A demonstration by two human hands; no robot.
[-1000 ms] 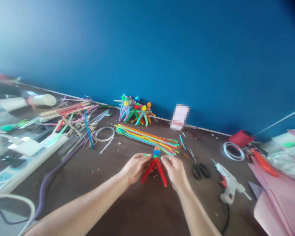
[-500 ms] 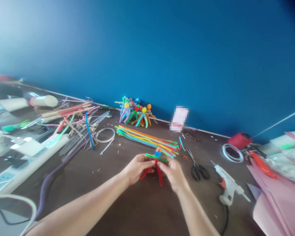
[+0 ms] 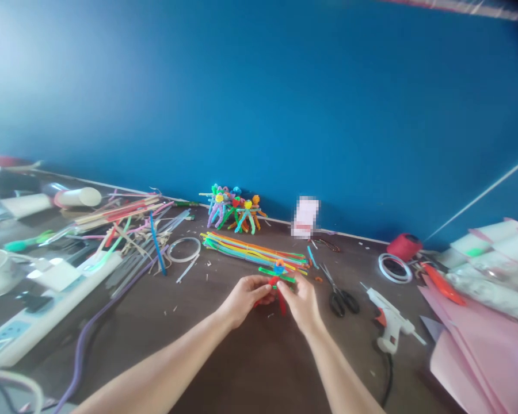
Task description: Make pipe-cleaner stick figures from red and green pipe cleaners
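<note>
I see two hands, and both are closed on one pipe-cleaner figure (image 3: 278,282). My left hand (image 3: 244,300) pinches it from the 9 o'clock side and my right hand (image 3: 300,305) from the 3 o'clock side. The fingers hide most of its two red legs, while one green crosspiece and a small blue and orange head show above them. The figure is over the brown table (image 3: 224,368).

Taking the figure as the clock's centre, with the blue wall (image 3: 259,98) at 12, one bundle of loose pipe cleaners (image 3: 254,253) lies just beyond it at 11. A huddle of similar figures (image 3: 233,214) stands farther off at 11, at least five, too tangled for me to count exactly. One pair of scissors (image 3: 339,300) and one glue gun (image 3: 391,319) lie at 4, with a stack of pink paper (image 3: 461,351) beyond them. There are two tape rings, (image 3: 182,250) at 10 and (image 3: 395,268) at 3. One power strip (image 3: 30,336) lies at 8.
</note>
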